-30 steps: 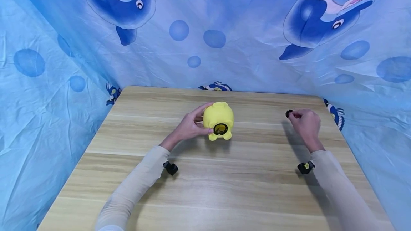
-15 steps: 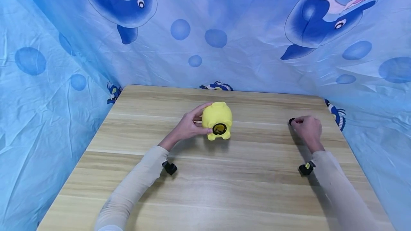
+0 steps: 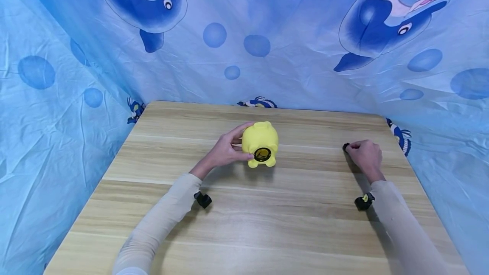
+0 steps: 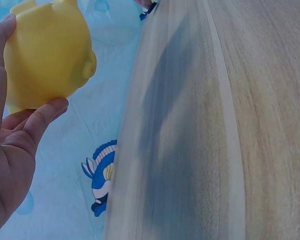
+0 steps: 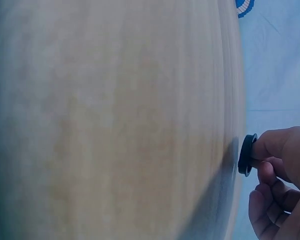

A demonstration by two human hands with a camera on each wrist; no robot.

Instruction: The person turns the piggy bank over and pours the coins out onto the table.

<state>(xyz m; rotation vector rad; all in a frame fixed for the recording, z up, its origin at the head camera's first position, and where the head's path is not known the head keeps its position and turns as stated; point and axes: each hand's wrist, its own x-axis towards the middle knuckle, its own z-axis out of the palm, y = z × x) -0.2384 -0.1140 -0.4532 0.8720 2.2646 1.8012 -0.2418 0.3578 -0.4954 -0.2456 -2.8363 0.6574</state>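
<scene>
The yellow piggy bank (image 3: pixel 260 137) is in your left hand (image 3: pixel 228 150), near the middle of the far half of the wooden surface (image 3: pixel 282 224). Your fingers and thumb are curled round its left side, with the thumb tip just beside the round opening (image 3: pixel 262 154). That opening has a black rim and faces you, and two stubby feet stick out just below it. The left wrist view shows the bank raised above the surface, with your fingertips against its rounded body.

Well apart, to the right of the bank, your right hand (image 3: pixel 366 154) pinches a small black round cap (image 5: pixel 246 155) between thumb and fingers. In the right wrist view you hold it on edge, its wider flange showing on your side; whether it touches the surface you cannot tell from here.

Both your forearms come in over the surface in pale sleeves (image 3: pixel 160 220), and a small black device (image 3: pixel 203 200) sits at your left wrist, with another at the right. Beyond the surface hangs a blue cloth (image 3: pixel 298 20) printed with dolphins (image 3: pixel 156 7) and round bubbles (image 3: pixel 214 35).
</scene>
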